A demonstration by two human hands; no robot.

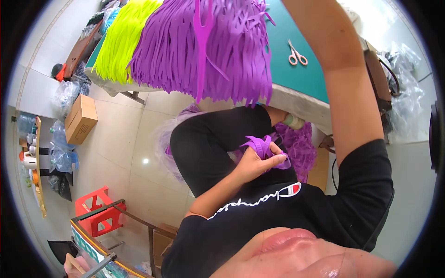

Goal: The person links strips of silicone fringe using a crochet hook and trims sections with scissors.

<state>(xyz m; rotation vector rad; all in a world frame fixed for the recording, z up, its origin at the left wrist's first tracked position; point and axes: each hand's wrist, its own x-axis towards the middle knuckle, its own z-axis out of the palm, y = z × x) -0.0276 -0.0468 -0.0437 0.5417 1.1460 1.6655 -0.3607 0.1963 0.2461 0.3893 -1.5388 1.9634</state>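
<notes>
While the left hand (255, 164) clutches purple strips (260, 146), right hand unseen, grip unclear, purple fringe (174, 51) overhanging green table (286, 32)

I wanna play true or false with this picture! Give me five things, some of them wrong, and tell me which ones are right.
1. The left hand holds purple strips. True.
2. The scissors lie on the floor. False: the scissors lie on the green tabletop.
3. The stool is red. True.
4. The yellow-green strips lie right of the big purple bunch. False: the yellow-green strips lie left of the big purple bunch.
5. Both hands show. False: the right arm runs past the top edge, so the right hand is out of view.
</notes>
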